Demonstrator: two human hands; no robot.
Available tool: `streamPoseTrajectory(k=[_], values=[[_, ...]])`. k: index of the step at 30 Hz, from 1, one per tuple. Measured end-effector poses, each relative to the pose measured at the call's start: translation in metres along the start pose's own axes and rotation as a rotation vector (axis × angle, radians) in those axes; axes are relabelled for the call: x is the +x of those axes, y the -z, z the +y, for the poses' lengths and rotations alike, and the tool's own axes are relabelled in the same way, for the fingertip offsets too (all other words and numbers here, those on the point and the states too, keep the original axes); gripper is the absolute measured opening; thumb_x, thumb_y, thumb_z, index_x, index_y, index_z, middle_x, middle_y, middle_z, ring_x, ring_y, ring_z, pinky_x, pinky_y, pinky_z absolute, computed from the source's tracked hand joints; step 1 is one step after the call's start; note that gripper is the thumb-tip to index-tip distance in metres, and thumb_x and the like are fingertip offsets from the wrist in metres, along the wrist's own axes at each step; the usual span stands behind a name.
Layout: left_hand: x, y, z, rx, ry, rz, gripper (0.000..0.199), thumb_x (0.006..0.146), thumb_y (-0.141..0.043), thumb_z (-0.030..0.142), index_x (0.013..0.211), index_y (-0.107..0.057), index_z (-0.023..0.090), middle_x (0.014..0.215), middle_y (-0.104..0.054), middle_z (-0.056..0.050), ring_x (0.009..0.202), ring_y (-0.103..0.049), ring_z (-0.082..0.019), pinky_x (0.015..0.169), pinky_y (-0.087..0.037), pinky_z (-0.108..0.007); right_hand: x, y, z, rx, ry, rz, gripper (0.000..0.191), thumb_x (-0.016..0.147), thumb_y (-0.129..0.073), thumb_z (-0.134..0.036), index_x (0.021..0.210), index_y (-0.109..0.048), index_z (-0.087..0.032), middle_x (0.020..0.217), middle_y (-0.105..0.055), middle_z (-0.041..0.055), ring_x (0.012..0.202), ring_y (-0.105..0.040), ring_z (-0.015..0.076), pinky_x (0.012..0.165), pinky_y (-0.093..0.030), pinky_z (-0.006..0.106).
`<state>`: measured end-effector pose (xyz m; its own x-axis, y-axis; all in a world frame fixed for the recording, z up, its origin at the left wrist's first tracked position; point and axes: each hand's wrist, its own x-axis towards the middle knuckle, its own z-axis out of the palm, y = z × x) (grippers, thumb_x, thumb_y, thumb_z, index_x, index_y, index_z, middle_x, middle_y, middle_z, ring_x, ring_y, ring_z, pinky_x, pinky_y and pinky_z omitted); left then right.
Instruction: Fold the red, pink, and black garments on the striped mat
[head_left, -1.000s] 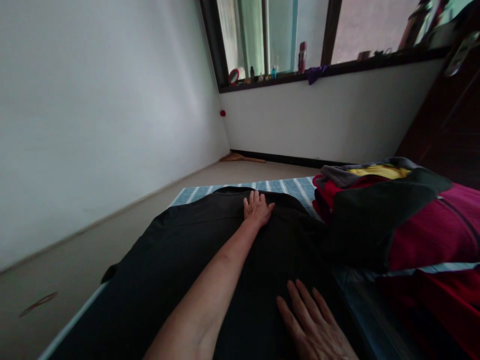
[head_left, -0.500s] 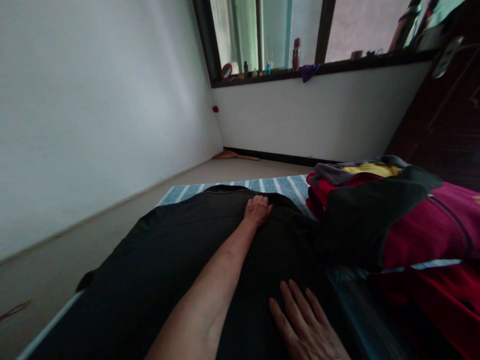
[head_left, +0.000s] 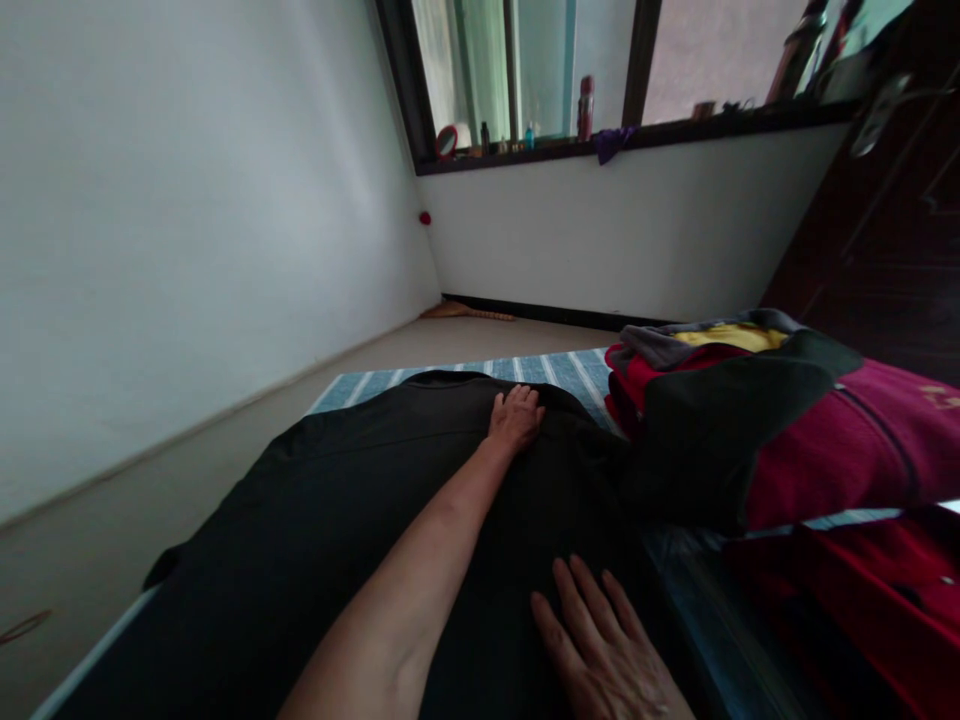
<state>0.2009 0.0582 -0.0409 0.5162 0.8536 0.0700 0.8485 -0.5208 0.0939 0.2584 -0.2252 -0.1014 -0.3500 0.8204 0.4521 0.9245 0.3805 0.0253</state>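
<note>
A dark long-sleeved garment (head_left: 360, 500), a jacket or shirt, lies spread over a striped sheet, collar end away from me. Near its far edge, right of the collar, my left hand (head_left: 516, 418) rests on the cloth with its fingers stretched out. My right hand (head_left: 607, 640) lies flat and open, fingers apart, on the garment's near right side. One dark sleeve (head_left: 720, 420) reaches right, over a pile of clothes.
The pile holds a magenta garment (head_left: 840, 455) and grey, yellow and red ones. A red garment (head_left: 900, 580) lies nearer on the right. The striped sheet (head_left: 577, 372) shows beyond the collar. A wall (head_left: 187, 220) stands left, a dark door (head_left: 870, 260) right.
My left hand's fingers have straightened from a curled position on the cloth. My right hand stays flat on the garment. The view has shifted slightly.
</note>
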Motion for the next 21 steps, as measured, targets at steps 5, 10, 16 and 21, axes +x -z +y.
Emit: streamPoseTrajectory(k=[5, 10, 16, 21], values=[[-0.003, -0.002, 0.012, -0.024, 0.043, -0.09, 0.049, 0.096, -0.026, 0.046, 0.136, -0.041, 0.022, 0.152, -0.032, -0.01, 0.142, -0.024, -0.023, 0.111, -0.021, -0.05, 0.001, 0.001, -0.001, 0.058, -0.005, -0.049, 0.082, 0.078, -0.038, -0.079, 0.138, -0.046, -0.023, 0.138, -0.049, 0.0181, 0.127, -0.045, 0.0362, 0.096, -0.042, 0.05], [-0.009, 0.002, 0.018, -0.016, 0.062, -0.068, 0.048, 0.097, -0.025, 0.044, 0.135, -0.042, 0.021, 0.152, -0.033, -0.01, 0.141, -0.024, -0.022, 0.112, -0.018, -0.049, 0.0, 0.005, 0.0, 0.133, -0.021, -0.133, 0.082, 0.08, -0.039, -0.077, 0.142, -0.041, -0.024, 0.143, -0.043, 0.0163, 0.132, -0.038, 0.0362, 0.101, -0.038, 0.05], [-0.026, 0.001, 0.031, 0.0, 0.108, -0.005, 0.05, 0.097, -0.023, 0.043, 0.138, -0.04, 0.02, 0.154, -0.027, -0.011, 0.143, -0.019, -0.023, 0.114, -0.015, -0.048, -0.001, 0.009, -0.003, 0.22, -0.059, -0.176, 0.082, 0.083, -0.039, -0.074, 0.147, -0.031, -0.024, 0.149, -0.033, 0.0144, 0.137, -0.03, 0.0361, 0.107, -0.031, 0.052], [-0.03, -0.006, 0.035, -0.019, 0.119, -0.072, 0.056, 0.096, -0.022, 0.047, 0.142, -0.036, 0.019, 0.154, -0.027, -0.011, 0.144, -0.017, -0.025, 0.113, -0.017, -0.052, 0.004, 0.017, -0.005, 0.296, -0.115, -0.266, 0.081, 0.083, -0.036, -0.075, 0.146, -0.035, -0.023, 0.15, -0.03, 0.0156, 0.137, -0.028, 0.037, 0.108, -0.029, 0.055]])
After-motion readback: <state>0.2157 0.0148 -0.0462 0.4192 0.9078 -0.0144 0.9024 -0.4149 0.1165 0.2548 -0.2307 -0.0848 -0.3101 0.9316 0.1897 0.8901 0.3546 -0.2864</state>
